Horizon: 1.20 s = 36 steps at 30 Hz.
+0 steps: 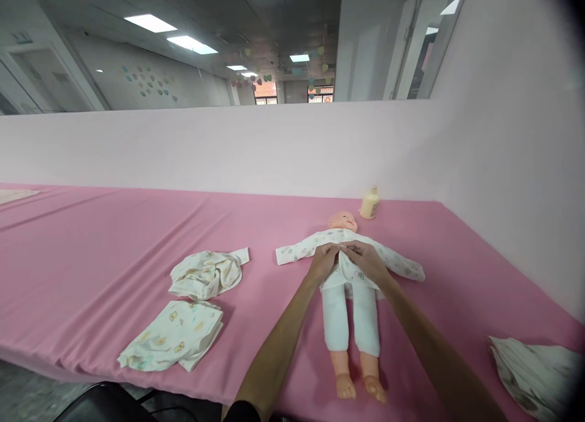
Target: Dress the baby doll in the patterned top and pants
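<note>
A baby doll (342, 221) lies on its back on the pink-covered table, head toward the wall and bare feet toward me. It wears a white patterned baby shirt (301, 246), its long sleeves spread out to both sides, and white pants (336, 318). Over the doll's chest, my left hand (325, 258) and my right hand (363, 257) meet at the shirt's front. Fingers of both hands are pinched on the shirt front, their tips close together. Whether they hold a button or a tie there is too small to make out.
Left of the doll lie a crumpled white garment (205, 274) and a folded patterned cloth (176, 335). A cream pump bottle (370, 203) stands behind the doll's head by the wall. Another white cloth (537, 373) rests at the right edge. A black chair (105, 404) sits below the table's front edge.
</note>
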Motion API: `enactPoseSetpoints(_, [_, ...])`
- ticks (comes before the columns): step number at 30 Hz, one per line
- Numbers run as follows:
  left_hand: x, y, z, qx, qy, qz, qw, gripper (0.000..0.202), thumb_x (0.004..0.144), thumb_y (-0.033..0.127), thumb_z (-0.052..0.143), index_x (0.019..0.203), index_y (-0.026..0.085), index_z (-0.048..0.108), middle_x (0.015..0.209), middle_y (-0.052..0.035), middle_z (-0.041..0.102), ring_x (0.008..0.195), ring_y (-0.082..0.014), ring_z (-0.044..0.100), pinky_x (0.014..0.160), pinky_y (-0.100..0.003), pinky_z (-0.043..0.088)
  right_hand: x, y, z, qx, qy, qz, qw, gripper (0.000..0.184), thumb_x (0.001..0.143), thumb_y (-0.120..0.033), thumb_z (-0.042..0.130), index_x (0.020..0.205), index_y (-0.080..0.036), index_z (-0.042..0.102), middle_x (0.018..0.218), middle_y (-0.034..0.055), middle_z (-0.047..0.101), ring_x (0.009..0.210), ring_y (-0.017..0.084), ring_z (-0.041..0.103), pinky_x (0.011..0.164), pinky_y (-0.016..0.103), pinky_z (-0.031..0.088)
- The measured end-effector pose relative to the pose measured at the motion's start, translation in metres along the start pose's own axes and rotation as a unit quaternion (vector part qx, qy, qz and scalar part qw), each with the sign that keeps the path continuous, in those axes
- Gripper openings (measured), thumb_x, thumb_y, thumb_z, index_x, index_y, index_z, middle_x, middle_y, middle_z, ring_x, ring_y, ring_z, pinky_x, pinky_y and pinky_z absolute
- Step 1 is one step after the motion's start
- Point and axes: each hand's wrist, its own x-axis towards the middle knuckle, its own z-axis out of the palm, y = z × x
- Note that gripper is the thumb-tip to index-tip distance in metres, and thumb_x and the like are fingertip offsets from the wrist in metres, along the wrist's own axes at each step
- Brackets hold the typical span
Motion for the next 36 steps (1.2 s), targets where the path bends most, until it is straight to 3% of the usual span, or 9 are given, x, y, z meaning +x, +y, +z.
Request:
enactPoseSetpoints(6, [0.002, -0.002, 0.000, 0.029, -0.013, -0.002, 0.999, 0.036, 0.085, 0.051, 0.056, 0.079, 0.015, 0.056, 0.060, 0.0052, 0.041, 0.050, -0.0061, 0.032, 0.047, -0.020, 0.026, -0.001, 0.001, -0.001, -0.030, -0.013, -0.022, 0.999, 0.043, 0.079, -0.053, 0.067, 0.104, -0.018, 0.069, 0.064, -0.0037, 0.048, 0.058, 0.011, 0.039, 0.054, 0.026, 0.034])
enactPoseSetpoints(15, [0.004, -0.008, 0.008, 0.157, 0.051, 0.077, 0.983, 0.024, 0.092, 0.034, 0.044, 0.080, 0.017, 0.054, 0.080, -0.0018, 0.057, 0.073, -0.0129, 0.049, 0.068, -0.025, 0.040, -0.001, 0.002, 0.000, -0.052, 0.065, 0.072, 0.994, 0.033, 0.073, -0.038, 0.071, 0.097, -0.019, 0.058, 0.082, 0.0032, 0.065, 0.073, 0.018, 0.062, 0.065, 0.030, 0.051])
enactPoseSetpoints(25, [0.002, -0.011, 0.011, 0.172, 0.028, 0.068, 0.982, 0.023, 0.094, 0.034, 0.040, 0.081, 0.018, 0.050, 0.083, -0.0019, 0.056, 0.077, -0.0138, 0.050, 0.071, -0.026, 0.041, -0.012, -0.016, 0.013, -0.082, 0.110, 0.089, 0.987, 0.027, 0.071, -0.031, 0.059, 0.095, -0.019, 0.061, 0.090, 0.0062, 0.069, 0.078, 0.020, 0.065, 0.062, 0.029, 0.049])
enactPoseSetpoints(30, [0.002, -0.009, 0.011, 0.182, 0.031, 0.091, 0.978, 0.031, 0.095, 0.040, 0.041, 0.078, 0.017, 0.052, 0.080, -0.0031, 0.058, 0.077, -0.0146, 0.052, 0.070, -0.027, 0.041, -0.012, -0.011, 0.016, -0.117, 0.118, 0.063, 0.984, 0.025, 0.072, -0.031, 0.057, 0.093, -0.019, 0.064, 0.082, 0.0039, 0.069, 0.074, 0.020, 0.063, 0.062, 0.030, 0.048])
enactPoseSetpoints(36, [0.001, -0.013, 0.015, 0.233, 0.065, 0.131, 0.961, 0.030, 0.094, 0.036, 0.043, 0.074, 0.017, 0.054, 0.079, -0.0047, 0.061, 0.075, -0.0155, 0.054, 0.070, -0.028, 0.042, -0.007, 0.006, 0.010, -0.038, 0.106, 0.053, 0.992, 0.023, 0.069, -0.026, 0.058, 0.090, -0.019, 0.065, 0.082, 0.0043, 0.070, 0.076, 0.020, 0.067, 0.071, 0.032, 0.052])
